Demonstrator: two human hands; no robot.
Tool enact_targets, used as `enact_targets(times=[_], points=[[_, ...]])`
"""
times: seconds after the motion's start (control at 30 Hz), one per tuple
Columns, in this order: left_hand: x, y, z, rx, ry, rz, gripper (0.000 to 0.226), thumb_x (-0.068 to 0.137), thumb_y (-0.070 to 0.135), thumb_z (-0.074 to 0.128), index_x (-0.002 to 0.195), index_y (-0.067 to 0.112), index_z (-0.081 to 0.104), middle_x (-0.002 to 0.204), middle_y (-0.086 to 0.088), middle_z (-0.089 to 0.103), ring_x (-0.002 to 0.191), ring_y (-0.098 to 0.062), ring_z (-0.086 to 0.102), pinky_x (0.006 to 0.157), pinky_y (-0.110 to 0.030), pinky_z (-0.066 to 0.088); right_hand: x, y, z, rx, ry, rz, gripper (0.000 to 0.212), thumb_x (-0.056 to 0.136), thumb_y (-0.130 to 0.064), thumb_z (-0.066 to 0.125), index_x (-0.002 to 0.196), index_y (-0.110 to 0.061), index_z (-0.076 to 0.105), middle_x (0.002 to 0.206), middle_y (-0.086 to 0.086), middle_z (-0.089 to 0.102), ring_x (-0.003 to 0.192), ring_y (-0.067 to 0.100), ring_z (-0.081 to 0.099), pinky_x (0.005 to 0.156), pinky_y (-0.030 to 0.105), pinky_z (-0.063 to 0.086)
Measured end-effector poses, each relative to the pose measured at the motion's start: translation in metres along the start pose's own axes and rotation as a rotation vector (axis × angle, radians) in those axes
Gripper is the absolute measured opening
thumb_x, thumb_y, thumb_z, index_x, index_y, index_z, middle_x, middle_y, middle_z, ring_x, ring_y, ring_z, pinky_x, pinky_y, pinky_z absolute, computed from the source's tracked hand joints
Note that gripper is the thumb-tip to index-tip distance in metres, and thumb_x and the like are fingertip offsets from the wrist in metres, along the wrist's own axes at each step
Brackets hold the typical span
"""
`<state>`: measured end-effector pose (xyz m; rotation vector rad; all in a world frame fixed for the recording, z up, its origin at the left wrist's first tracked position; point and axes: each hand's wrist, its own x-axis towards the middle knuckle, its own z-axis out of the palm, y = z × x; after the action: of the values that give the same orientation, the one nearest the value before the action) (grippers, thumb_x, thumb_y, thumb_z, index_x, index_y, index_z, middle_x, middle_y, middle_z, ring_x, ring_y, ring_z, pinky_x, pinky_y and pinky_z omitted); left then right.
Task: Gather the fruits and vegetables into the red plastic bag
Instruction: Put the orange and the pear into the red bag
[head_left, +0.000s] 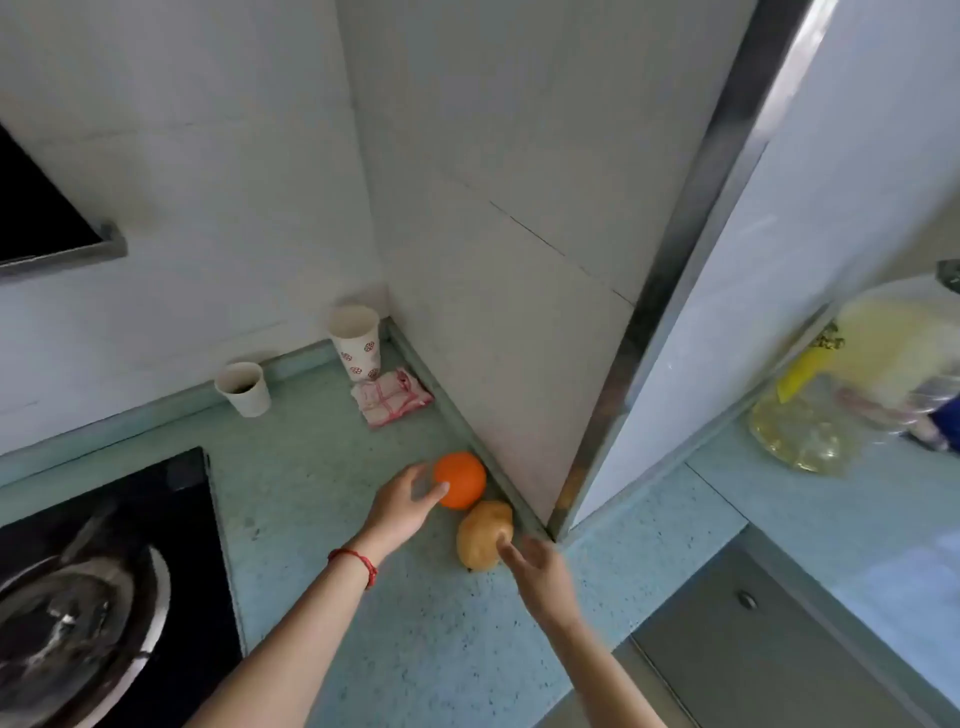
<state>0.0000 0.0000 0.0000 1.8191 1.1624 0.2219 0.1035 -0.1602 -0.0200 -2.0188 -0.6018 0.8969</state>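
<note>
An orange (462, 477) lies on the pale green counter (322, 499) close to the white wall panel. Just in front of it sits a tan potato (482, 535). My left hand (402, 503), with a red string on the wrist, reaches to the orange, its fingers spread and a fingertip touching the fruit's left side. My right hand (537, 574) is stretched toward the potato with fingers extended, the fingertips at the potato's near right side. Neither hand holds anything. No red plastic bag is in view.
Two paper cups (244, 387) (356, 340) and a folded pink-and-white cloth (390, 397) stand at the back corner. A black hob with a steel pot (78, 618) lies at left. A metal-edged panel (675, 291) rises at right; a clear bag with yellow contents (831, 395) lies beyond it.
</note>
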Motion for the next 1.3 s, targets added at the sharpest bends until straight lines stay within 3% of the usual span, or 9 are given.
enact_targets(times=[0.13,0.23,0.43,0.63,0.73,0.93,1.07,1.2,1.3], points=[[0.025,-0.002,-0.001,-0.018,-0.058,-0.031,0.058,0.085,0.033,0.06,0.135,0.01,0.039,0.141,-0.013,0.045,0.127,-0.028,0.044,0.1,-0.035,0.036,0.013,-0.006,0.017,-0.071,0.006,0.09,0.041,0.088,-0.037,0.055,0.058,-0.017,0.035,0.054,-0.004,0.033,0.049,0.01,0.029,0.048,0.025,0.02],[0.041,-0.004,0.005,-0.001,-0.092,-0.04,0.06,0.083,0.031,0.063,0.134,0.009,0.04,0.14,-0.014,0.046,0.125,-0.03,0.046,0.1,-0.037,0.038,0.022,-0.008,0.024,-0.071,0.057,0.178,0.036,0.086,-0.039,0.059,0.061,-0.019,0.042,0.057,-0.004,0.041,0.05,0.008,0.038,0.047,0.021,0.025],[0.06,-0.008,0.012,-0.049,-0.19,-0.066,0.071,0.077,0.033,0.07,0.135,0.007,0.039,0.138,-0.016,0.048,0.123,-0.03,0.048,0.101,-0.04,0.04,0.036,-0.009,0.039,-0.021,0.107,0.283,0.034,0.078,-0.036,0.066,0.095,-0.008,0.057,0.068,-0.002,0.052,0.064,0.013,0.048,0.049,0.018,0.031],[0.065,-0.017,0.012,-0.222,-0.23,-0.101,0.069,0.069,0.038,0.075,0.127,0.011,0.05,0.127,-0.013,0.057,0.114,-0.027,0.055,0.098,-0.042,0.045,0.038,-0.009,0.041,0.058,0.136,0.317,0.054,0.074,-0.034,0.072,0.116,-0.005,0.055,0.109,0.009,0.065,0.097,0.021,0.06,0.076,0.025,0.045],[0.062,-0.022,0.009,-0.334,-0.195,-0.115,0.086,0.044,0.055,0.072,0.119,0.014,0.057,0.116,-0.011,0.062,0.103,-0.024,0.059,0.092,-0.044,0.05,0.036,-0.011,0.04,0.099,0.15,0.303,0.053,0.074,-0.031,0.073,0.116,-0.004,0.056,0.108,0.008,0.064,0.091,0.018,0.057,0.077,0.025,0.044],[0.041,-0.037,-0.006,-0.523,-0.095,-0.152,0.075,0.043,0.051,0.072,0.109,0.018,0.058,0.106,-0.006,0.062,0.097,-0.023,0.061,0.08,-0.036,0.055,0.035,-0.011,0.038,0.12,0.145,0.267,0.051,0.07,-0.034,0.075,0.112,-0.01,0.059,0.098,0.004,0.066,0.095,0.024,0.062,0.088,0.041,0.052],[0.018,-0.053,-0.017,-0.681,0.007,-0.19,0.069,0.05,0.04,0.076,0.111,0.014,0.056,0.105,-0.009,0.062,0.092,-0.022,0.063,0.067,-0.025,0.056,0.033,-0.019,0.035,0.213,0.088,0.195,0.045,0.072,-0.022,0.076,0.112,-0.01,0.059,0.09,-0.005,0.062,0.091,0.023,0.062,0.085,0.05,0.054],[-0.014,-0.07,-0.023,-0.78,0.125,-0.219,0.044,0.066,0.023,0.075,0.106,0.015,0.059,0.102,-0.008,0.063,0.087,-0.016,0.062,0.063,-0.02,0.053,0.032,-0.03,0.031,0.252,-0.002,0.095,0.053,0.068,-0.02,0.079,0.115,-0.008,0.058,0.094,-0.008,0.062,0.093,0.021,0.061,0.086,0.049,0.054],[-0.038,-0.078,-0.026,-0.84,0.247,-0.232,0.044,0.073,0.019,0.075,0.112,0.01,0.057,0.108,-0.012,0.062,0.091,-0.02,0.062,0.063,-0.018,0.054,0.036,-0.038,0.03,0.252,-0.095,0.033,0.053,0.068,-0.02,0.08,0.114,-0.007,0.059,0.094,-0.004,0.065,0.092,0.019,0.063,0.085,0.046,0.055]])
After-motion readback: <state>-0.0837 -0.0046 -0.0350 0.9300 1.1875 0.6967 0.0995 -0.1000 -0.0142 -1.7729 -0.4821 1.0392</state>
